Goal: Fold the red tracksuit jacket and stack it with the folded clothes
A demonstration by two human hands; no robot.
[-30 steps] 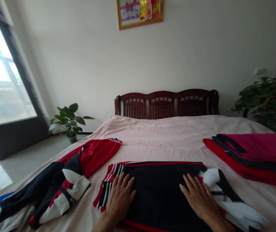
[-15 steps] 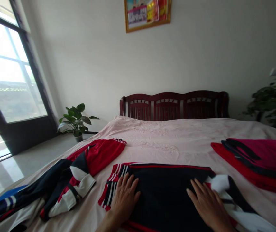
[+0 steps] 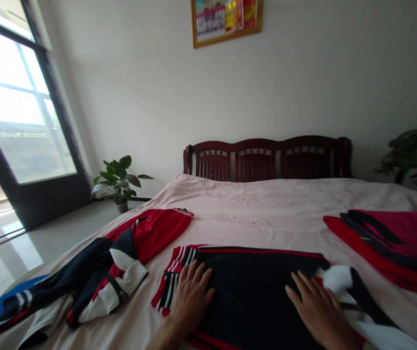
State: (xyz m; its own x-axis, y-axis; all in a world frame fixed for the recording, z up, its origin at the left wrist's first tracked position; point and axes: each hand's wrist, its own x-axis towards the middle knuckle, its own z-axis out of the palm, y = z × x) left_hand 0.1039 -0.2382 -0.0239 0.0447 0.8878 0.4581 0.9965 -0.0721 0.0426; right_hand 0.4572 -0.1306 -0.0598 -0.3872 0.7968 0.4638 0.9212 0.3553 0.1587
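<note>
Your left hand [image 3: 190, 299] lies flat and open, fingers spread, pressing on the near edge of a navy sports garment with red trim [image 3: 252, 291], gripping nothing. Your right hand [image 3: 320, 308] rests just as open and palm-down on the garment's other side, fingertips beside a bunched white sleeve [image 3: 336, 278]. A red, black and white striped cuff [image 3: 168, 287] pokes out just left of your left hand. The garment lies spread on a pale pink bedcover [image 3: 267, 204]. Farther left sits a crumpled red, navy and white track jacket [image 3: 131, 238]; to the right, a folded magenta and red garment [image 3: 387, 238]. Beyond stands a dark red wooden headboard [image 3: 267, 160].
</note>
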